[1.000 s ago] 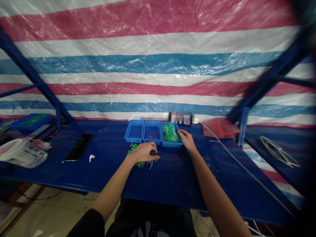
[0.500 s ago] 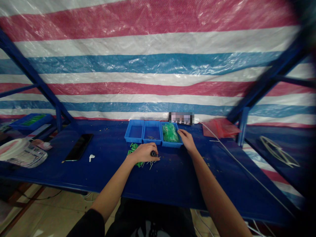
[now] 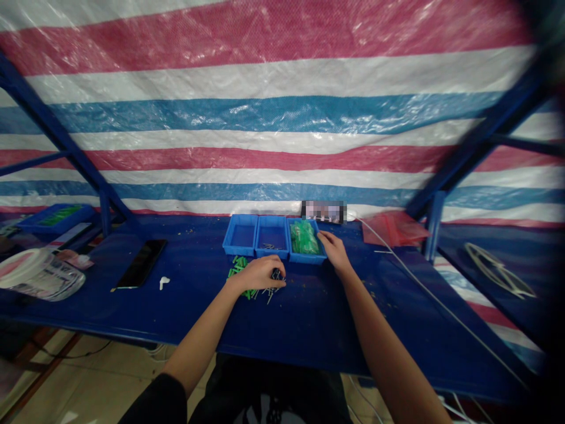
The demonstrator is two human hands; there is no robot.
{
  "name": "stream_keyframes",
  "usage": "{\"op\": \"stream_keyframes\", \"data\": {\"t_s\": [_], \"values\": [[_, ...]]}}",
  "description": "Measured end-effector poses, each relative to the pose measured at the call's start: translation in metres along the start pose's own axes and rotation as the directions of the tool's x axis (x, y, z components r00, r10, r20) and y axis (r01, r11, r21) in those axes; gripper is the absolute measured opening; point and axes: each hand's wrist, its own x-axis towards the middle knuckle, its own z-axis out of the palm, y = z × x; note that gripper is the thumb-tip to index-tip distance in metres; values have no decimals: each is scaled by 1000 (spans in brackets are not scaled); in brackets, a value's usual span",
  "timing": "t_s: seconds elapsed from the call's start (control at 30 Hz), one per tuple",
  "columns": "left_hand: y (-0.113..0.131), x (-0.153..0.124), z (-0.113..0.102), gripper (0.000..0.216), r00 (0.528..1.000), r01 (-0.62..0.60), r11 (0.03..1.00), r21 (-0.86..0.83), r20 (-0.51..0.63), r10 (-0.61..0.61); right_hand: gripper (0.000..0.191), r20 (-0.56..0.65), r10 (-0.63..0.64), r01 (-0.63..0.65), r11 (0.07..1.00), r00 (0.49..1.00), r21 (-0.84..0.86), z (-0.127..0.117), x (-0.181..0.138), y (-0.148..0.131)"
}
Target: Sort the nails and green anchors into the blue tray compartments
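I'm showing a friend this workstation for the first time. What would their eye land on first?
A large red, white and blue striped tarpaulin fills the background. Below it, three blue trays stand in a row on a blue bench. In front of them, the left hand is over scattered green plastic pieces and thin metal pins, while the right hand is at the rightmost tray, which is full of green.

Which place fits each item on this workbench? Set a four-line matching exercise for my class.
Things:
1. Slim black smartphone
2. Green plastic pieces in a clear bag
3. Thin metal pins
4. Person's left hand

Places:
A. Over loose green pieces on the blue bench
B. Middle blue plastic tray
C. On the bench, left of the trays
D. Rightmost blue plastic tray

Pairs: 1-C, 2-D, 3-B, 4-A
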Motion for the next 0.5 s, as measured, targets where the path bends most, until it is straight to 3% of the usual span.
{"op": "stream_keyframes", "data": {"t_s": [0.3,0.5], "values": [[-5,3,1,14,996,74,922,-379,76,-49,42,0,3,-3,1000,1000,8,1,1,0],[0,4,-9,17,993,73,812,-579,-30,-110,42,2,-13,13,1000,1000,21,1,2,3]]}}
